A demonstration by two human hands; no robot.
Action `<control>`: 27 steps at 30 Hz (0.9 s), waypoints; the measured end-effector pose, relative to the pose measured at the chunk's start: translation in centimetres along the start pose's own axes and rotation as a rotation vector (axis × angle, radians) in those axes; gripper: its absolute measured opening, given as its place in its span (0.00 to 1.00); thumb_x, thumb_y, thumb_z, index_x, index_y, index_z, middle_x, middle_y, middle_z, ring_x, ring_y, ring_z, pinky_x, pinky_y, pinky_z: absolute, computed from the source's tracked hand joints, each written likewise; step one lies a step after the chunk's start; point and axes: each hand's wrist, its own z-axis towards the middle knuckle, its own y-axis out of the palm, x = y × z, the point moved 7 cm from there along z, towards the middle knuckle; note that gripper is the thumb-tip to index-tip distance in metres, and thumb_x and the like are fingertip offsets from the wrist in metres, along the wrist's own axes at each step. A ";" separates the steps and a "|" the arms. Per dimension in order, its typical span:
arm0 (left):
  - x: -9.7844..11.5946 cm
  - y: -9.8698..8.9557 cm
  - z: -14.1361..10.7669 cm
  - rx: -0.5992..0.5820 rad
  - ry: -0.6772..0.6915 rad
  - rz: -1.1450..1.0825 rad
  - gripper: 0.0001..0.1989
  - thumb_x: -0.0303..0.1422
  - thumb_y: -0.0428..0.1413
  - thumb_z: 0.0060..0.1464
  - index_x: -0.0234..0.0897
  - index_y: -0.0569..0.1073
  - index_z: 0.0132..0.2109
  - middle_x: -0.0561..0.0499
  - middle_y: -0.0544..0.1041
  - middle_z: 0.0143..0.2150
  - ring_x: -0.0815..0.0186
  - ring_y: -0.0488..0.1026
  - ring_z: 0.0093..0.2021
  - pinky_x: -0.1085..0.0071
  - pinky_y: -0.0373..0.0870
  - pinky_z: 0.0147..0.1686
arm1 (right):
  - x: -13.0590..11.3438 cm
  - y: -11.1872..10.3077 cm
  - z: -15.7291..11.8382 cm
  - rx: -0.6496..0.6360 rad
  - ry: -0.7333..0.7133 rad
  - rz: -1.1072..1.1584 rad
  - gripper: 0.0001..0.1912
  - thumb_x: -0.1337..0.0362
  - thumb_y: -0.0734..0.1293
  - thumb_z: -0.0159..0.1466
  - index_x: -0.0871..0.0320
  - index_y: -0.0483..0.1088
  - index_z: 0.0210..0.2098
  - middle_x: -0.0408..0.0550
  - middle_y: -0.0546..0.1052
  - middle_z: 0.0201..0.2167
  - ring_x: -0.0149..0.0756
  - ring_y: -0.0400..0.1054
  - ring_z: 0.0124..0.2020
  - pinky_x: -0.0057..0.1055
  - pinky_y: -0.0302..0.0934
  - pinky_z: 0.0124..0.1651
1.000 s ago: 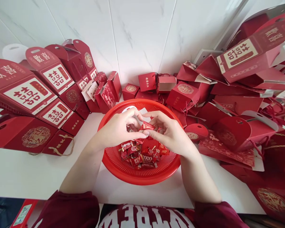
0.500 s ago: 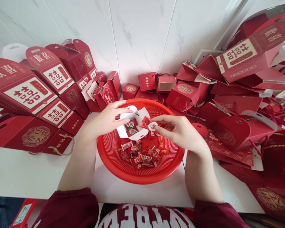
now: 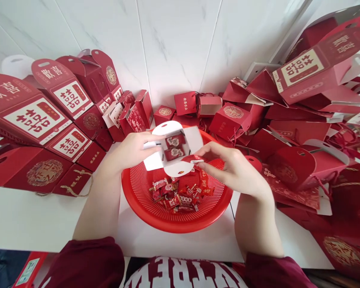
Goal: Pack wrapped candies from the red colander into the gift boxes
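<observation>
My left hand (image 3: 135, 151) grips the left side of an open box (image 3: 155, 160) with white inner flaps, tilted above the red basket (image 3: 177, 227). Inside the box lie two dark red wrapped pieces (image 3: 174, 153) with pale lettering. At the box's right edge, my right hand (image 3: 228, 162) pinches a small red-wrapped candy (image 3: 193, 159) between thumb and fingers. Several red-wrapped candies (image 3: 180, 197) rest on the basket's bottom, below the box. The fingers under the box are partly hidden.
Printed red gift boxes (image 3: 36, 120) stand stacked at the left. More red boxes (image 3: 232, 120) line the wall behind the basket, and a tall pile of boxes and bags (image 3: 303, 128) fills the right. All this rests on a white table (image 3: 15, 216).
The box has moved up and right and turned, so its opening faces the camera more. The candy in my right hand has turned and is now over the box's right flap.
</observation>
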 end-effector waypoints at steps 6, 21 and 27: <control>0.7 -0.4 -0.6 0.104 -0.048 -0.271 0.27 0.38 0.60 0.57 0.41 0.71 0.63 0.47 0.70 0.64 0.55 0.67 0.64 0.58 0.63 0.66 | -1.0 -2.9 -1.3 0.348 -0.035 0.175 0.07 0.59 0.70 0.66 0.50 0.70 0.42 0.50 0.73 0.58 0.49 0.71 0.55 0.47 0.68 0.56; 3.5 2.9 -1.0 -0.295 0.030 0.017 0.36 0.44 0.55 0.61 0.43 0.55 0.72 0.50 0.58 0.72 0.56 0.58 0.70 0.64 0.58 0.67 | 0.6 -3.3 -0.9 0.721 -0.044 -0.305 0.09 0.66 0.70 0.63 0.56 0.75 0.44 0.48 0.81 0.41 0.39 0.77 0.40 0.39 0.73 0.47; 4.1 2.8 -1.3 -0.349 0.104 0.021 0.13 0.42 0.52 0.64 0.43 0.78 0.47 0.52 0.77 0.55 0.62 0.75 0.53 0.67 0.68 0.53 | -0.4 -1.1 0.3 0.352 -0.242 -0.367 0.08 0.69 0.66 0.67 0.56 0.75 0.45 0.47 0.80 0.43 0.37 0.75 0.44 0.36 0.71 0.49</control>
